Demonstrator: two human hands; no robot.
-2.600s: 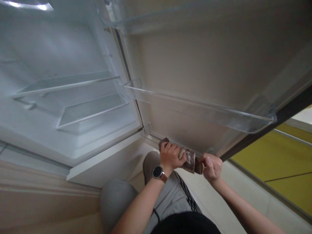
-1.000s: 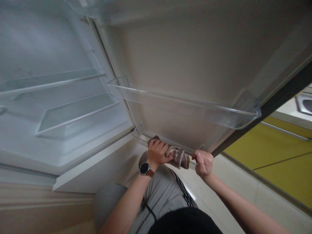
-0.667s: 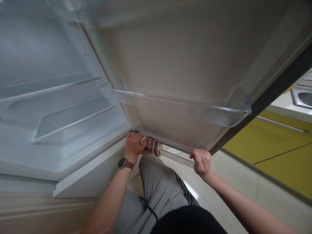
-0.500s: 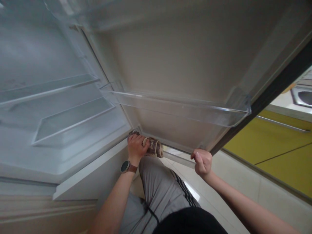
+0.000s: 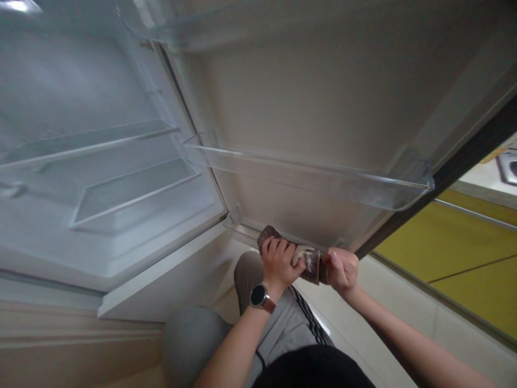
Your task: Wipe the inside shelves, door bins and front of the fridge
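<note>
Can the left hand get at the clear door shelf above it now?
Probably yes: the left hand grips the cloth on the lower bin, and nothing stands between it and the door shelf.

So the thing carrying stuff here is the lower door shelf [image 5: 246, 233], clear plastic, running along the bottom of the open fridge door [image 5: 323, 97] right at our hands. Bunched on its rim is a brownish cloth [image 5: 309, 262]. It sits between our left hand [image 5: 278, 261], which grips it, and our right hand [image 5: 343, 269], which is curled up at the rim and touches the cloth's end. Just above the hands is the upper door shelf [image 5: 307, 180], clear too. Up and left of the hands we see two glass shelves [image 5: 133, 183].
</note>
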